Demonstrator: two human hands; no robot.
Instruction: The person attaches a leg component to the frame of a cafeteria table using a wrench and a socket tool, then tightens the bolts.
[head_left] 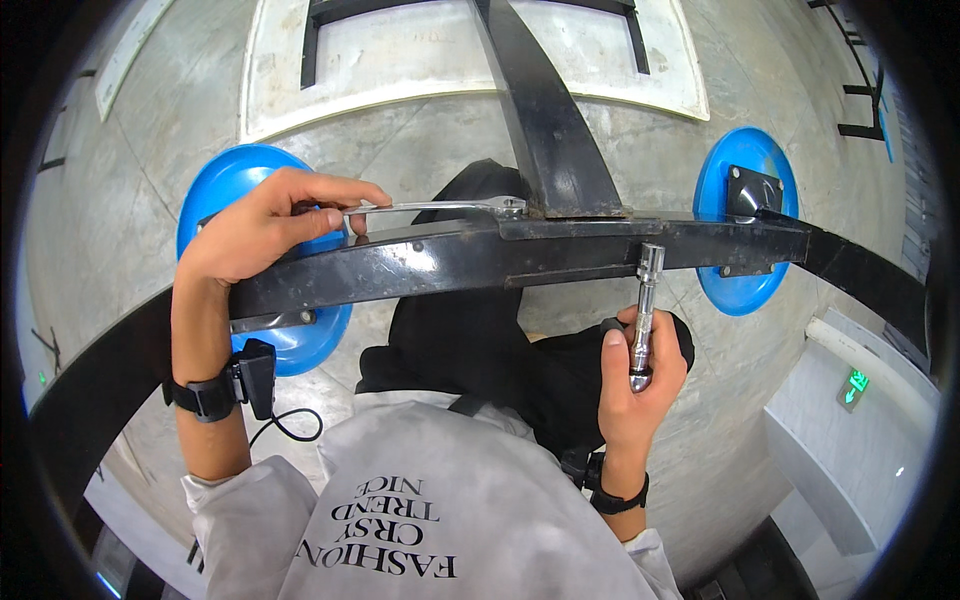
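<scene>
My left hand (pixel 270 222) is closed on a long silver wrench (pixel 430 206), its wrist resting over the black metal beam (pixel 400 262). The wrench's far end sits at a bolt position beside the foot of a black upright post (pixel 568 150). My right hand (pixel 645 385) grips a chrome socket wrench (pixel 643 325), fingers wrapped round its lower end. Its socket points up and lies against or just in front of the beam's near face, right of the post; contact is hard to tell.
Blue round seats (pixel 250 165) with black brackets are fixed to the beam at left, and another blue seat (pixel 745 220) at right. A white board (pixel 400 60) with black metal frames lies on the grey floor ahead. A green sign (pixel 853 390) shows at right.
</scene>
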